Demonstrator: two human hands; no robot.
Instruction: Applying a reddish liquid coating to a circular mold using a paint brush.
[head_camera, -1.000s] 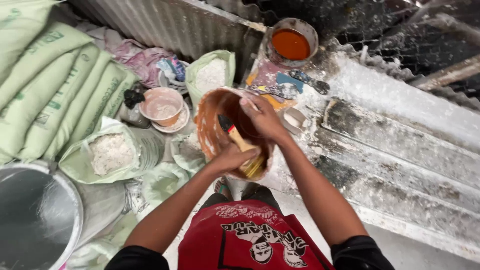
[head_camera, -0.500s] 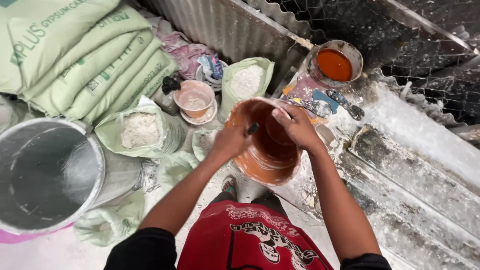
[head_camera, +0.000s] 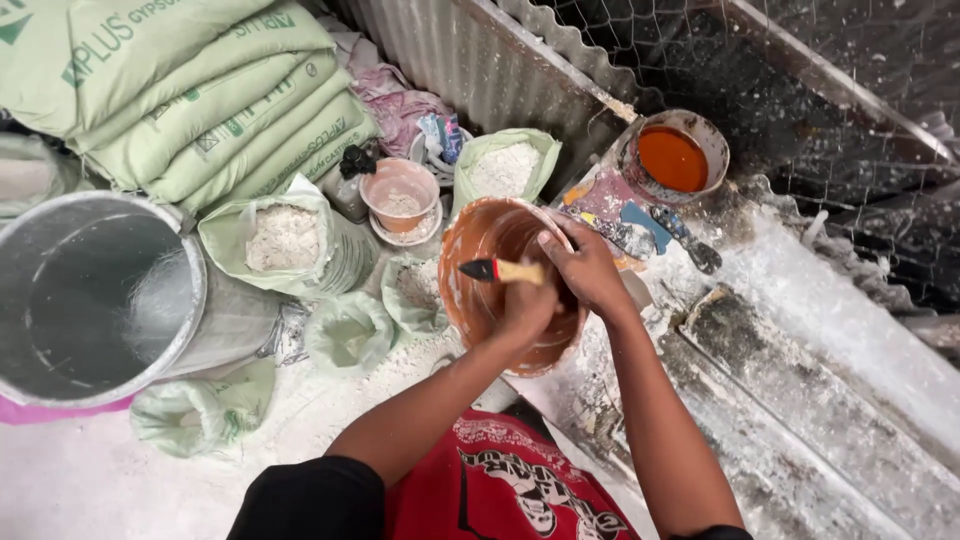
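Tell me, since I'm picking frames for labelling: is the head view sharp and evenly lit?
Head view: mostly sharp, hands and brush clear; soft daylight, no hard shadows; white powder by the ledge nearly washed out; wide-angle bending at edges.

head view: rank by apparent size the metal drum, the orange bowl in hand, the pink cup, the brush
1. Metal drum, largest, though cut off by the frame edge.
2. Orange bowl.
3. Pink cup.
4. Brush, smallest; left hand covers part of its handle.

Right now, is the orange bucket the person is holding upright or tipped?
Tipped. The orange bucket leans with its mouth turned toward the camera, inner wall showing; the right hand grips its rim, the left hand holds a brush.
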